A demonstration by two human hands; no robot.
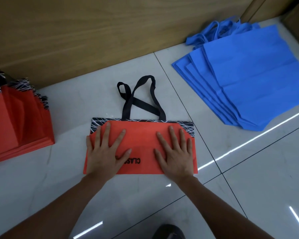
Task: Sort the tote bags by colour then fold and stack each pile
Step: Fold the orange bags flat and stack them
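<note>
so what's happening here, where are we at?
A person kneels over a tiled floor, folding a red tote bag. The left hand and right hand both press flat on it, fingers spread, with its lower part folded up and the black handles lying crossed above. A stack of red bags sits at the left, and a fanned pile of blue bags, still unfolded, lies at the right by the wooden wall.
</note>
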